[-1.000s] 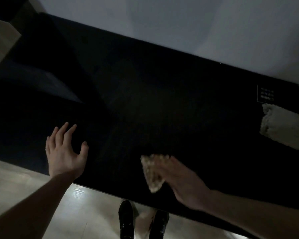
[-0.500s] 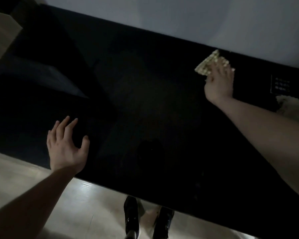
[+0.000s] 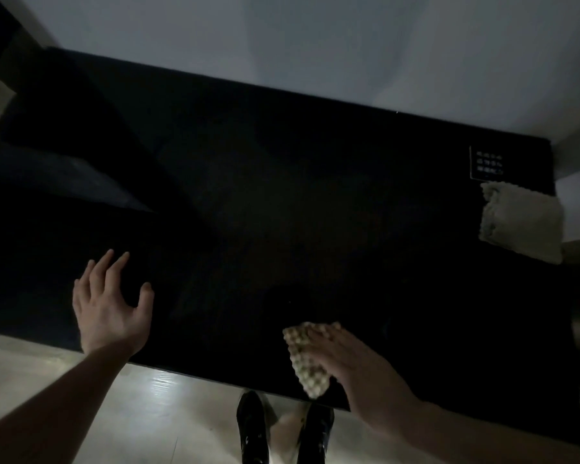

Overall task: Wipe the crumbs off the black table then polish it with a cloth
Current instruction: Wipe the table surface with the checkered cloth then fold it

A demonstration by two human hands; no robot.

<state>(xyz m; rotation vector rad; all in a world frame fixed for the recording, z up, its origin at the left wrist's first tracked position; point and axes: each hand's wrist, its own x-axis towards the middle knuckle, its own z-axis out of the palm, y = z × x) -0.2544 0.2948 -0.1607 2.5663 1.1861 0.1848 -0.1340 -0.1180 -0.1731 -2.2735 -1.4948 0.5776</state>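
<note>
Black table [image 3: 282,195], wiping underway.
Right hand [image 3: 352,360]: fingers flat, pressing bumpy cloth [image 3: 307,363] onto near table edge. Left hand [image 3: 109,309]: spread, fingertips resting on tabletop, well apart. Folded towel [image 3: 521,222] at far right edge, beside small label [image 3: 488,164].

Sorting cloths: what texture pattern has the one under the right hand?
Pale, bumpy waffle cloth; head view.

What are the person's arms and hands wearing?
Nothing that shows. The left hand and right hand are bare, with no gloves, and no rings or watch visible in the dim light. Both forearms are bare too, with no sleeves in view. Lower down, the feet wear black shoes.
</note>
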